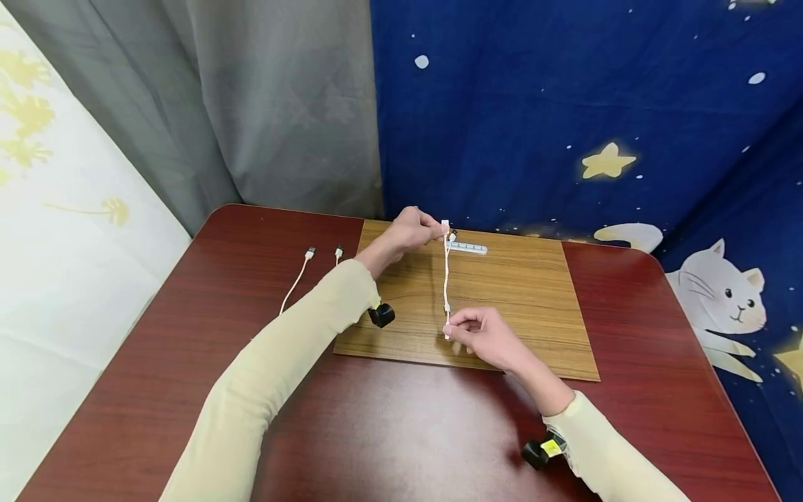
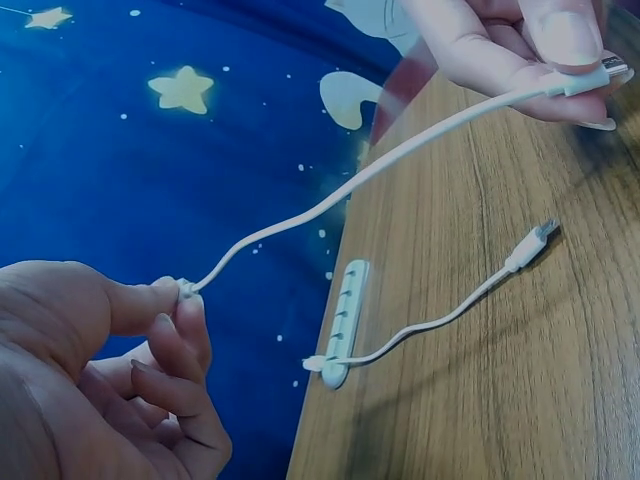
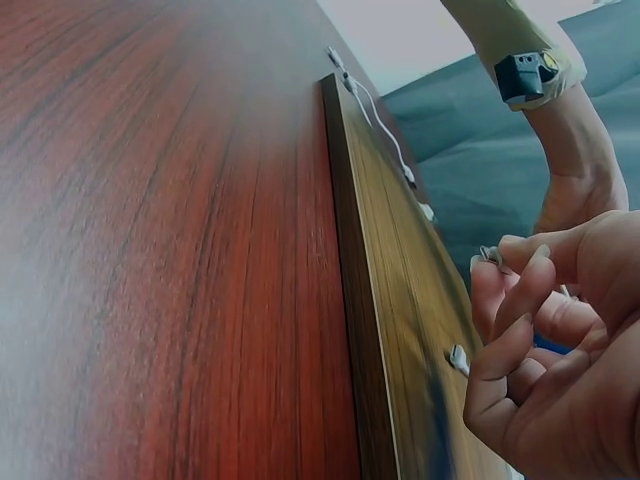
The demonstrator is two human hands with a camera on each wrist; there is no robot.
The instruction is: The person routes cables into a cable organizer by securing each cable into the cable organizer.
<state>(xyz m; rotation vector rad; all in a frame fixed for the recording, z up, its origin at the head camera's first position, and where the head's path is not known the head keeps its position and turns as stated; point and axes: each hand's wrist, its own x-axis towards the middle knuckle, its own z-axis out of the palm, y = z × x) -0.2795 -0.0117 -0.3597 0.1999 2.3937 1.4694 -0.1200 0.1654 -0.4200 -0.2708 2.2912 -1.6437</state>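
A short white USB cable [image 1: 446, 275] stretches between my two hands above a wood-grain board [image 1: 521, 300]. My left hand [image 1: 413, 229] pinches its far end between thumb and fingers. Near the board's front, my right hand [image 1: 486, 335] pinches the plug [image 2: 590, 78] at the other end, whose metal tip pokes out past the fingers. Below the left hand, a pale slotted cable clip [image 2: 345, 320] lies at the board's far edge. A second white cable [image 2: 435, 325] sits in the clip's end slot, its plug end reaching across the board.
Two more white cables lie left of the board on the dark red table [image 1: 389, 432], with their USB plugs [image 1: 310, 253] toward the back; the left forearm covers part of them. Grey and blue curtains [image 1: 502, 118] hang behind the table.
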